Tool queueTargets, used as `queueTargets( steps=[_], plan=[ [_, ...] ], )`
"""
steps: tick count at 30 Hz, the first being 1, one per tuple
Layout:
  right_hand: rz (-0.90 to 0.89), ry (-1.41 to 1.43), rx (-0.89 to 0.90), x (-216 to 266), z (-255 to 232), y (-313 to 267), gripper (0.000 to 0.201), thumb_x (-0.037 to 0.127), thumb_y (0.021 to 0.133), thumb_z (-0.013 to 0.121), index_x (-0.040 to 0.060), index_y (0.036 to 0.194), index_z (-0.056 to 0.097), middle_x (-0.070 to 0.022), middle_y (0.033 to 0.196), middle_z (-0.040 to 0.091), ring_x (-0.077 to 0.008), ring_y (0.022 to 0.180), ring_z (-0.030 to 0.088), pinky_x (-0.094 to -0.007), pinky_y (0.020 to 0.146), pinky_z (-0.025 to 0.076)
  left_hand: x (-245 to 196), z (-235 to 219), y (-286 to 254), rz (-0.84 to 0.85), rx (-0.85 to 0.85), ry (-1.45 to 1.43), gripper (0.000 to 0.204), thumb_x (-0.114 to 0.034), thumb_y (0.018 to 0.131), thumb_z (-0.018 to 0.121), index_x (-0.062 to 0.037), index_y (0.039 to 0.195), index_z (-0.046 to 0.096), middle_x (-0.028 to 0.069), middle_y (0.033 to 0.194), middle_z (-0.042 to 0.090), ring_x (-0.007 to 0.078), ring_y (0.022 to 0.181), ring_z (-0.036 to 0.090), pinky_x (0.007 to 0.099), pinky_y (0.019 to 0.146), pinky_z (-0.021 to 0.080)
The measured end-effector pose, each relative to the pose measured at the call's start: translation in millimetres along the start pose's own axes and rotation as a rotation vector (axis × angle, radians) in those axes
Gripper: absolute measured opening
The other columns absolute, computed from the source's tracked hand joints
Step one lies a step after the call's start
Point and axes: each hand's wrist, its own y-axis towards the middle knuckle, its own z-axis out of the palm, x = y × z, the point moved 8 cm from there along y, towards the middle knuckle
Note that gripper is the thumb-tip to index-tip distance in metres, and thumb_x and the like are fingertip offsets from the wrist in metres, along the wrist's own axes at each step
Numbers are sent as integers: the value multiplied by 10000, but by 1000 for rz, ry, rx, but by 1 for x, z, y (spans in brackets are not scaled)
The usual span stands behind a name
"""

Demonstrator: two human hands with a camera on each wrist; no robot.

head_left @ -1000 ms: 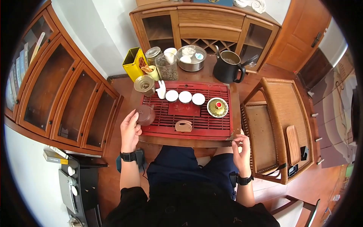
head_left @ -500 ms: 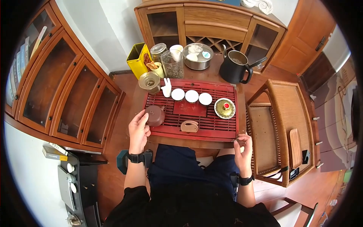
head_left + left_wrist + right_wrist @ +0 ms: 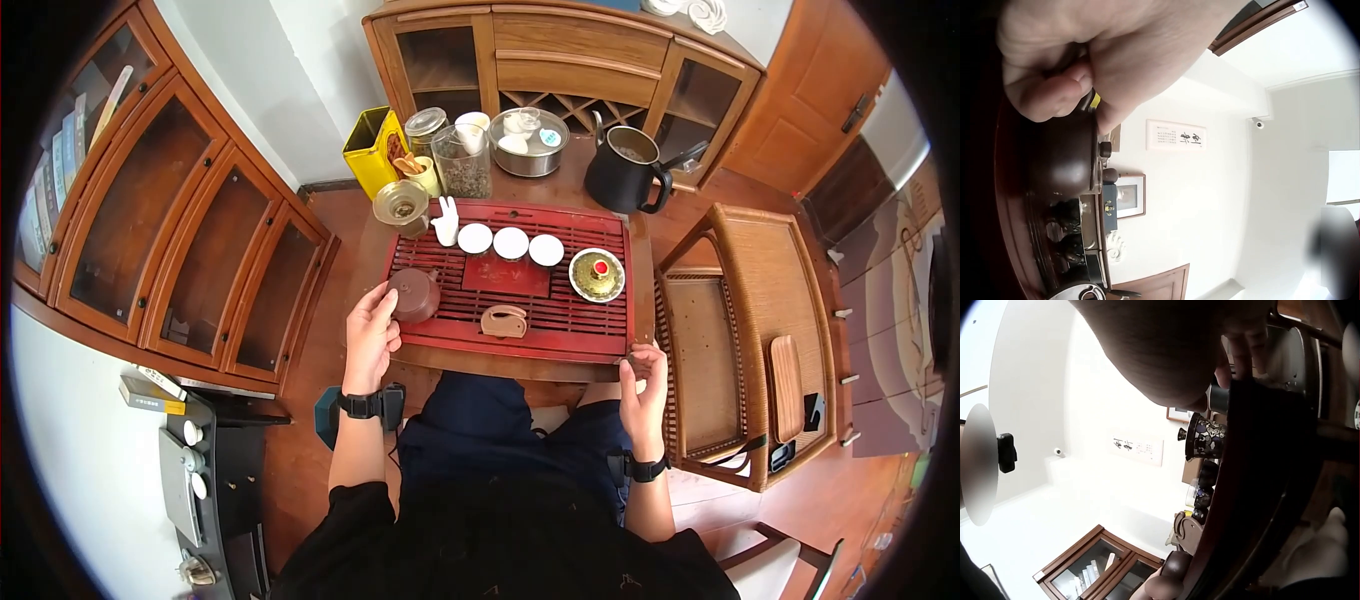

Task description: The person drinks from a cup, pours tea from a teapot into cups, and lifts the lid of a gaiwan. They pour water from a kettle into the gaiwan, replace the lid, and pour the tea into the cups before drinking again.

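Observation:
My left hand (image 3: 373, 340) grips the handle of a brown clay teapot (image 3: 415, 296) at the left front of the red slatted tea tray (image 3: 570, 345). In the left wrist view, curled fingers (image 3: 1054, 97) hide most of that handle, and the teapot's lid knob (image 3: 1105, 149) shows. My right hand (image 3: 643, 390) holds nothing; its loosely bent fingers rest at the right front corner of the tray. A brown curved piece (image 3: 503, 322) lies on the tray's front part. Behind it stand three white-lined cups (image 3: 511, 243), with a gold lidded bowl (image 3: 598, 275) to their right.
A white hand-shaped figure (image 3: 447, 222) and a glass strainer vessel (image 3: 402, 206) stand at the tray's back left. Behind are a yellow tin (image 3: 372, 153), jars, a round steel pot (image 3: 530, 150) and a black kettle (image 3: 625, 172). A wicker cart (image 3: 760, 300) stands right.
My left hand has brought the teapot slightly right, from over the tray's left edge to onto its slats. The right hand stays at the corner. The head view has shifted a little.

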Motion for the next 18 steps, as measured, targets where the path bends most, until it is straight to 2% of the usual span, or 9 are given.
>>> queueTargets(
  steps=[3, 7, 9, 11, 15, 17, 18],
  plan=[
    [18, 23, 1, 1, -1, 0, 215, 62, 967, 684, 33, 1127, 544, -141, 1234, 601, -225, 1050, 627, -328, 879, 531, -2, 2, -1, -10, -3, 3, 457, -211, 1012, 700, 5, 1388, 558, -57, 789, 516, 10, 504, 372, 200, 426, 295],
    [-50, -50, 4, 2, -1, -1, 232, 55, 960, 690, 38, 1145, 553, -139, 1240, 607, -202, 1014, 633, -314, 859, 538, 2, -1, 0, -20, 5, -8, 464, -217, 1010, 704, 0, 1391, 555, -78, 732, 436, 9, 502, 365, 200, 427, 289],
    [-68, -83, 4, 6, -1, 0, 237, 51, 957, 691, 39, 1152, 556, -140, 1244, 608, -195, 1014, 631, -309, 857, 538, 1, 0, 1, -27, 2, 18, 412, -241, 1019, 688, -52, 1372, 591, -101, 681, 401, 6, 491, 362, 187, 420, 273],
    [-14, 9, 3, 10, -1, 0, 235, 53, 949, 700, 43, 1143, 569, -138, 1228, 616, -201, 1022, 627, -316, 869, 536, 1, 1, 2, -32, 9, 20, 417, -244, 1020, 687, -52, 1377, 588, -103, 680, 398, 6, 492, 362, 187, 421, 274],
    [-33, 3, -8, 12, 1, -1, 224, 57, 944, 705, 41, 1127, 576, -142, 1217, 623, -222, 1039, 628, -323, 877, 533, 0, 1, 0, -43, 13, 21, 423, -251, 1022, 684, -55, 1383, 583, -107, 677, 392, 5, 494, 363, 187, 423, 277],
    [-145, -157, -37, 14, -1, -1, 223, 62, 939, 712, 39, 1118, 581, -153, 1213, 627, -253, 1061, 627, -334, 885, 534, -1, 1, -1, -44, 18, 17, 423, -251, 1022, 683, -56, 1383, 583, -108, 677, 392, 5, 494, 365, 187, 423, 277],
    [-147, -157, -38, 14, -1, -1, 223, 62, 939, 712, 39, 1118, 581, -153, 1213, 627, -253, 1061, 627, -334, 885, 534, -1, 2, -1, -46, 26, 16, 423, -252, 1023, 683, -56, 1384, 582, -108, 677, 392, 4, 494, 367, 187, 424, 278]
  ],
)
